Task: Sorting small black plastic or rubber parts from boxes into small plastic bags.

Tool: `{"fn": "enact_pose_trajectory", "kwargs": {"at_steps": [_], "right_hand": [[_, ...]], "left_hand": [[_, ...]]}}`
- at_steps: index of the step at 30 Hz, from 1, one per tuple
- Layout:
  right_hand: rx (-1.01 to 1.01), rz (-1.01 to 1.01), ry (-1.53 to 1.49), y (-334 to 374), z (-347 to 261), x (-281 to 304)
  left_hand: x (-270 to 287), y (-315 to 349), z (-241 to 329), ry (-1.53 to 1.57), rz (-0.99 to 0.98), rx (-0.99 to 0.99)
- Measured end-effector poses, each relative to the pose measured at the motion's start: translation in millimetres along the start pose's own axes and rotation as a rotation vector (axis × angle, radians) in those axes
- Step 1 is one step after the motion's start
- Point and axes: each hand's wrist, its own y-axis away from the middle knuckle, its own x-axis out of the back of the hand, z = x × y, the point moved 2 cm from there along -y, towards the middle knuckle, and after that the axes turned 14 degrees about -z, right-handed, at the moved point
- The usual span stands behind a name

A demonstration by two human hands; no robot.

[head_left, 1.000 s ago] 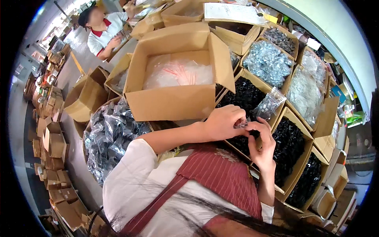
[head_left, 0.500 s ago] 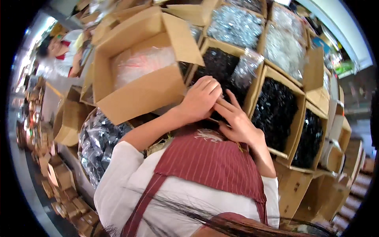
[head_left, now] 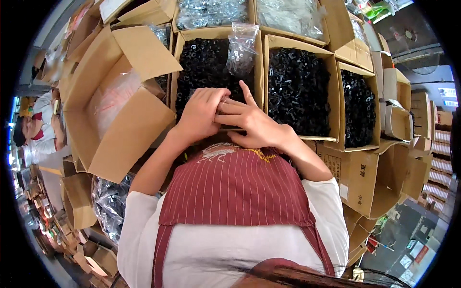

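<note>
So, left hand (head_left: 198,113) and right hand (head_left: 253,121) are touching, can't tell if they're gripping anything; clear bag (head_left: 241,50) sits twelve o'clock from the right.

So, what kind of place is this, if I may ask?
It looks like a packing or sorting area, perhaps in a factory: open cardboard boxes crowd together, several hold small black parts, and a clear plastic bag of small pieces lies on one such heap.

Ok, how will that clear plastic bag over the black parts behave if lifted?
The clear plastic bag looks wrinkled, so probably floppy. Its glossy film may be slippery. Small pieces seem visible inside, so they might slide downward.
</note>
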Motion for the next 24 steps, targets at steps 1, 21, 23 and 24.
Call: {"fn": "enact_pose_trajectory", "kwargs": {"at_steps": [1, 21, 23, 24], "right_hand": [[-0.004, 0.002, -0.002, 0, 0, 0], [-0.506, -0.348, 0.198, -19, 58, -47], [-0.544, -0.546, 0.035, -21, 55, -45], [-0.548, -0.549, 0.031, -21, 55, -44]], "left_hand": [[0, 0, -2, 0.005, 0.000, 0.021], [-20, -24, -49, 1.068, 0.361, 0.304], [-25, -23, -49, 1.057, 0.369, 0.330], [-26, -23, -48, 1.063, 0.367, 0.333]]}}
